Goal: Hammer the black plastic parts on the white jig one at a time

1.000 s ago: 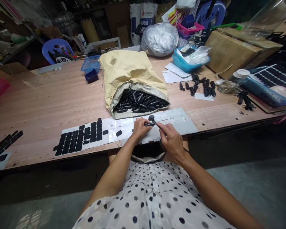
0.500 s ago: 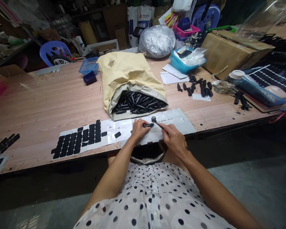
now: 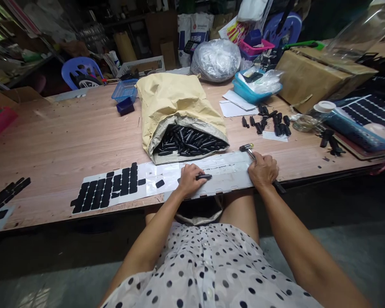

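Note:
My left hand (image 3: 191, 180) pinches a slim black tube-shaped part (image 3: 204, 176) just above a grey-white board (image 3: 226, 169) at the table's near edge. Over the board's right end, my right hand (image 3: 263, 170) is wrapped round the handle of a small hammer (image 3: 246, 147), whose head points away from me. Behind the board lies a yellow paper sack (image 3: 179, 92), its mouth towards me, full of similar black parts (image 3: 189, 140). To the left, black rounded stickers (image 3: 99, 190) sit in rows on a white sheet, with one loose sticker (image 3: 160, 184) nearer my left hand.
Several black fittings (image 3: 277, 124) lie scattered at the right, before a blue basket (image 3: 252, 87) and a cardboard box (image 3: 317, 75). A small dark-blue tray (image 3: 125, 106) stands left of the sack. An open bag (image 3: 200, 211) rests below the table edge, between my legs.
My right hand has moved right with the hammer, away from the black part. My left hand stays on the board with the part, which now lies more level.

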`<move>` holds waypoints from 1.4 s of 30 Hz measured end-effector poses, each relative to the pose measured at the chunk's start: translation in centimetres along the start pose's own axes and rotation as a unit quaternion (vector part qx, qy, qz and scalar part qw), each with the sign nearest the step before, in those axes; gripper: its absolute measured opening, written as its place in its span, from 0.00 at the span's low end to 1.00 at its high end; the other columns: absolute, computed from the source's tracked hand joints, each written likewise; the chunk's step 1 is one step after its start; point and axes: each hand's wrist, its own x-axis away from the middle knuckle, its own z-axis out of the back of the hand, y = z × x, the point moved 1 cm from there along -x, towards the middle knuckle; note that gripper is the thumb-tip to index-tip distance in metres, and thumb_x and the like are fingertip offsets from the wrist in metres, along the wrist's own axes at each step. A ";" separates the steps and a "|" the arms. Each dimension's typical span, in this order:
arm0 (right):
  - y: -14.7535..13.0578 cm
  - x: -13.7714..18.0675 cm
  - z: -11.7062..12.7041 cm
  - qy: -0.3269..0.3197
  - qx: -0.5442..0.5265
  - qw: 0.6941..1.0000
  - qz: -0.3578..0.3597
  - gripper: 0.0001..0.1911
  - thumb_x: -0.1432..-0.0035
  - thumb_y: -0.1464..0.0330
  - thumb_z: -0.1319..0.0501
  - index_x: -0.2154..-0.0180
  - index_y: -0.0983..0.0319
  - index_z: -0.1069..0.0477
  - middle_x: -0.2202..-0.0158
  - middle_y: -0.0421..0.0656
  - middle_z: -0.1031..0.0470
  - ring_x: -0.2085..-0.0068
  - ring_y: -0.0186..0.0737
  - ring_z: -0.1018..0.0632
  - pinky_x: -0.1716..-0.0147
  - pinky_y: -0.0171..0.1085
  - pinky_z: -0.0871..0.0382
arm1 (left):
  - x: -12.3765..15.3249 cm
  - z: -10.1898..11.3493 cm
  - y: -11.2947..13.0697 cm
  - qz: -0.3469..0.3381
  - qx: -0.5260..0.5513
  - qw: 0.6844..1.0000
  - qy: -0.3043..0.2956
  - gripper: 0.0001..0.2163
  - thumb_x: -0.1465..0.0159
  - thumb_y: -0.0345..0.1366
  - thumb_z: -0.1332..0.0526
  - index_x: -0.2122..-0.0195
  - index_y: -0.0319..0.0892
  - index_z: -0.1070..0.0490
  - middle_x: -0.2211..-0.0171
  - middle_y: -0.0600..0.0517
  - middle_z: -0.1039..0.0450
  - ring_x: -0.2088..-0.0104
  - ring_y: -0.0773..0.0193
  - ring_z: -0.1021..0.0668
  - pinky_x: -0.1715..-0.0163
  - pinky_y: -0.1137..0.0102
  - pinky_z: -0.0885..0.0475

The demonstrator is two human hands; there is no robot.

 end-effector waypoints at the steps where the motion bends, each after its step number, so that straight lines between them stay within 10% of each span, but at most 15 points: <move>1: 0.0 0.2 -0.2 0.008 -0.002 1.000 0.004 0.19 0.40 0.73 0.42 0.51 0.59 0.18 0.60 0.51 0.28 0.61 0.47 0.34 0.66 0.41 0.50 | 0.7 0.0 0.2 -0.037 -0.011 0.999 -0.015 0.06 0.40 0.36 0.29 0.61 0.49 0.19 0.55 0.49 0.23 0.49 0.51 0.28 0.44 0.55 0.33; 11: 0.3 0.5 -0.8 0.011 -0.006 1.000 0.015 0.18 0.39 0.72 0.43 0.50 0.59 0.20 0.59 0.52 0.29 0.60 0.48 0.34 0.66 0.42 0.51 | 7.8 -2.6 1.0 -0.146 -0.092 0.984 -0.041 0.15 0.38 0.33 0.32 0.50 0.52 0.21 0.36 0.45 0.31 0.40 0.44 0.31 0.41 0.48 0.35; 20: -0.4 0.6 -0.9 0.009 -0.004 1.000 0.012 0.19 0.39 0.73 0.43 0.50 0.59 0.19 0.59 0.52 0.28 0.59 0.49 0.33 0.66 0.41 0.50 | -5.1 5.7 -1.2 -0.052 -0.123 0.988 0.078 0.15 0.33 0.30 0.41 0.50 0.50 0.21 0.46 0.45 0.23 0.44 0.46 0.30 0.44 0.52 0.35; 27: -0.6 0.7 -0.9 0.005 -0.001 1.000 0.014 0.20 0.39 0.72 0.43 0.49 0.58 0.20 0.59 0.52 0.29 0.58 0.49 0.34 0.65 0.42 0.48 | -10.6 7.5 -3.0 -0.108 -0.181 0.977 -0.010 0.16 0.43 0.23 0.40 0.60 0.49 0.20 0.59 0.44 0.21 0.47 0.45 0.30 0.45 0.51 0.38; 33: -0.7 0.7 -1.0 0.002 0.014 1.000 0.009 0.20 0.38 0.72 0.43 0.48 0.58 0.20 0.59 0.52 0.29 0.57 0.50 0.34 0.64 0.42 0.49 | -7.6 7.7 -2.7 -0.072 -0.148 0.985 0.061 0.09 0.41 0.31 0.34 0.61 0.49 0.20 0.61 0.46 0.22 0.49 0.46 0.29 0.47 0.53 0.36; 42: -1.0 0.7 -0.5 -0.010 0.014 1.000 0.003 0.21 0.37 0.73 0.45 0.48 0.58 0.20 0.57 0.53 0.28 0.56 0.51 0.33 0.64 0.42 0.48 | -1.0 1.2 -0.6 -0.015 -0.034 0.999 -0.009 0.08 0.39 0.35 0.30 0.58 0.50 0.17 0.63 0.49 0.22 0.54 0.51 0.27 0.50 0.57 0.31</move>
